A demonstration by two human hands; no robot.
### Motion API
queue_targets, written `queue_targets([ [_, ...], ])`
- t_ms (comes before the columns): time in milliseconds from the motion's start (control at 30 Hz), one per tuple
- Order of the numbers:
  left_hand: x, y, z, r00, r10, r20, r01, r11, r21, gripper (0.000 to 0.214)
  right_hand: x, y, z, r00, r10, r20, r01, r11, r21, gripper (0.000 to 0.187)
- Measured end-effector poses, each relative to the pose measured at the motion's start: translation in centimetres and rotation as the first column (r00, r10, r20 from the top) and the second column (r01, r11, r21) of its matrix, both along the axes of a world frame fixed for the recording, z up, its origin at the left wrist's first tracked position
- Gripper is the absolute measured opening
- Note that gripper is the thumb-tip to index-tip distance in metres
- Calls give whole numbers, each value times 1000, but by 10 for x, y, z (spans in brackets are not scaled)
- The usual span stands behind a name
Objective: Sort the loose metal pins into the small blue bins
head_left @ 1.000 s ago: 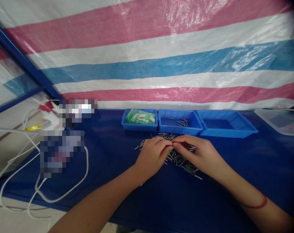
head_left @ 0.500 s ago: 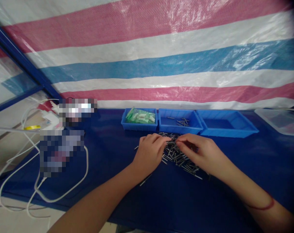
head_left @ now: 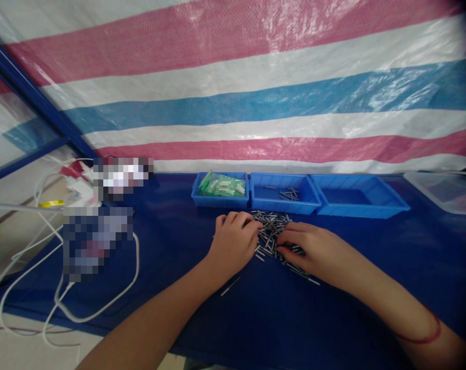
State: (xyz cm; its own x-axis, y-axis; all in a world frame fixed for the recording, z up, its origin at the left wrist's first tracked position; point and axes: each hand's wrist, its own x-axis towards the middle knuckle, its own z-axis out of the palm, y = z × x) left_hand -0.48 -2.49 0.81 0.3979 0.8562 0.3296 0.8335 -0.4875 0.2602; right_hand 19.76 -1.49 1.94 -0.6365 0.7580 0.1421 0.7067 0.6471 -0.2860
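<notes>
A loose pile of thin metal pins (head_left: pixel 269 231), silvery with darker parts, lies on the dark blue tabletop between my two hands. At the pile's left side, my left hand (head_left: pixel 235 239) is closed, its fingers curled toward the pins; whatever is in its grasp is hidden. My right hand (head_left: pixel 308 246) reaches in from the right, thumb and fingers slightly apart, fingertips touching the pile. No pin shows clearly between those fingertips. One stray pin (head_left: pixel 230 287) rests apart from the pile, below my left wrist.
Behind the pile stand three blue bins: a left bin (head_left: pixel 221 202) with green-and-clear plastic bags, a middle bin (head_left: pixel 282 207) with several pins, and a right bin (head_left: pixel 366 209). A clear plastic lid (head_left: pixel 444 192) lies far right. White cables (head_left: pixel 137 257) loop at left near blurred items.
My hands have drawn apart from where their fingertips nearly met over the pile. The right one has lowered onto the pins; the left has shifted slightly left.
</notes>
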Motion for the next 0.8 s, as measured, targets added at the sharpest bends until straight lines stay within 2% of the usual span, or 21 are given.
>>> queue_targets([
  [167, 2, -3, 1, 994, -111, 15, 111, 994, 23, 18, -1, -1, 2, 1000, -10, -5, 10, 999, -35, 6],
  [333, 3, -6, 1, 968, -243, -66, 242, 970, -9, 19, -1, -1, 1, 1000, 5, 12, -5, 999, -36, 9],
  [533, 3, -6, 0, 954, -262, -148, 261, 965, -30, 21, 0, -1, 1, 1000, 16, -6, -16, 1000, -6, 12],
  [667, 4, -6, -1, 952, -258, -166, 258, 966, -25, 18, -1, -2, 2, 1000, 6, -2, -6, 1000, -30, 7],
  [800, 5, -5, -4, 953, -248, -173, 252, 968, 5, 19, -1, -1, 2, 1000, 6, 28, -4, 997, -83, 10],
])
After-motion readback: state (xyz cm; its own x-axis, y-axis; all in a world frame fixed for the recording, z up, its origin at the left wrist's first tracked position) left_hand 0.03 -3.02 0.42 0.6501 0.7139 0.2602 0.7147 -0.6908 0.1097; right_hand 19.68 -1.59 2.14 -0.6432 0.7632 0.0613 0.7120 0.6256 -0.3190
